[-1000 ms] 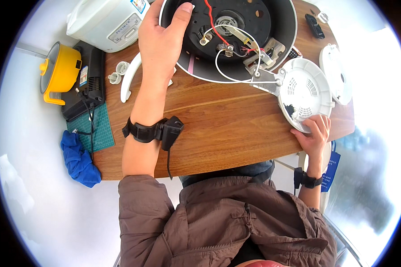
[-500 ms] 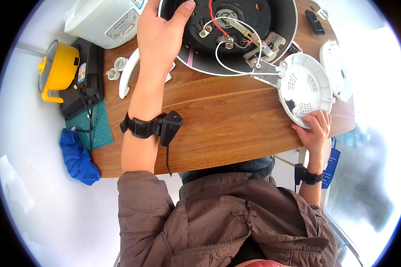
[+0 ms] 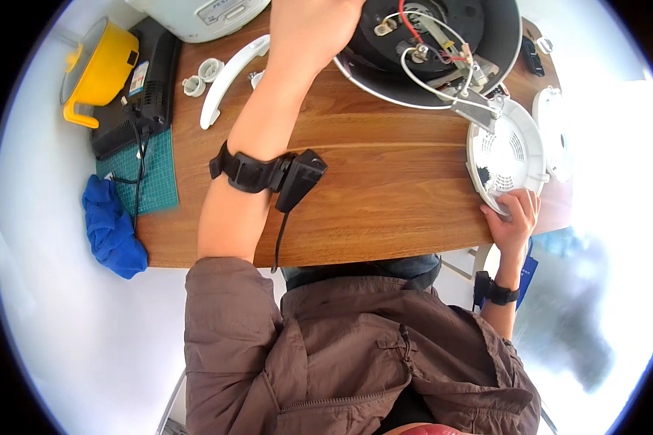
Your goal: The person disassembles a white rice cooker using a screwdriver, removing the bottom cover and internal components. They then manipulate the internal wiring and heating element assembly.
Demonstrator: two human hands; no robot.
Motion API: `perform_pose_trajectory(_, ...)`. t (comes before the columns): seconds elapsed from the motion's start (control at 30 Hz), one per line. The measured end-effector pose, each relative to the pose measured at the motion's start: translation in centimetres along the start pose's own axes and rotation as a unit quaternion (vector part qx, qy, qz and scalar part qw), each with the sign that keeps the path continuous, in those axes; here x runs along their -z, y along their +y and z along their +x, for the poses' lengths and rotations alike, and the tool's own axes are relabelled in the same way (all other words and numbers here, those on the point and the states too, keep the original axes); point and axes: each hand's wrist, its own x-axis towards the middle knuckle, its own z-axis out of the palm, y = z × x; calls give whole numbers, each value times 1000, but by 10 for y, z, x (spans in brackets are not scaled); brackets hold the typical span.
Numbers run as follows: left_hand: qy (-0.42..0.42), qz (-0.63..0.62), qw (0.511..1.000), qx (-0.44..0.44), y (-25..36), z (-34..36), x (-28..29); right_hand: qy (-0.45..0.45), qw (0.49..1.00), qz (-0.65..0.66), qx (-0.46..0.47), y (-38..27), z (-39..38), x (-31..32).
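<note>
My left hand [image 3: 310,30] grips the rim of an upturned black appliance housing [image 3: 497,32] at the top, with red and white wires [image 3: 413,76] and metal terminals inside; its fingertips are mostly hidden. My right hand [image 3: 511,217] is closed on the near edge of a round white plastic base plate [image 3: 522,167] with vent slots. A metal bracket [image 3: 473,112] with wires joins the housing and the plate. Another white round cover [image 3: 555,134] lies just beyond the plate on the right. A curved white handle [image 3: 223,87] lies left of my left forearm.
On the left stand a white appliance [image 3: 192,16] and a yellow pot [image 3: 101,69] on a black device [image 3: 144,109]. A green mat [image 3: 163,174], blue cloth [image 3: 115,232] and small white caps [image 3: 210,69] lie nearby. A small black object [image 3: 533,58] lies far right.
My left hand and the housing have moved up and to the right. The plate and my right hand have shifted slightly right. The view has also shifted a little.
</note>
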Motion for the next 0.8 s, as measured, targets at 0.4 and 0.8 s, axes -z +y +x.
perform_pose_trajectory(0.4, -10, 104, 995, 9, 0, 15, -3, -7, 1000, -9, 10, 3, -3, -3)
perform_pose_trajectory(0.8, 1, 97, 995, -33, -5, 11, -2, 3, 1000, 2, 2, 2, -1, 0)
